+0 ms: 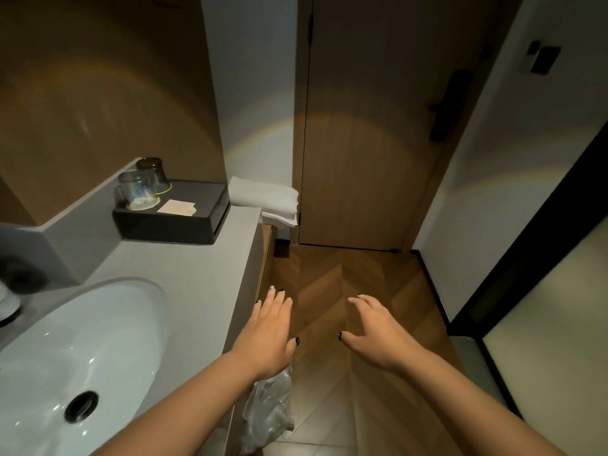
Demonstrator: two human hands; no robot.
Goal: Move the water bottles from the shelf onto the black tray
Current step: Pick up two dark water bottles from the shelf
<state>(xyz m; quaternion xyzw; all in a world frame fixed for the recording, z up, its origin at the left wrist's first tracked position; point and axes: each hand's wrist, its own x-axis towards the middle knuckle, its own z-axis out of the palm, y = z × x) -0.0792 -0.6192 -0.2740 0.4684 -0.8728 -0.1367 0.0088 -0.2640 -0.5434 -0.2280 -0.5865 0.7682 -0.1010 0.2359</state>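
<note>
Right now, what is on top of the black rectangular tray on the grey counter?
On the black rectangular tray stand two upturned glass cups on round coasters, and a small pale card lies beside them. No water bottle is there. The tray's far left corner is hidden behind the cups.

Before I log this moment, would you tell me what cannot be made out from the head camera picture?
- Water bottles and shelf: none shows in the head view; any shelf under the counter is hidden by its top.
- Card on the black tray: print too small to read.
- Dark object at the left edge: cut off and blurred.
- Clear plastic below the left hand: partly covered by the forearm.
- Right hand: open, holding nothing.
</note>
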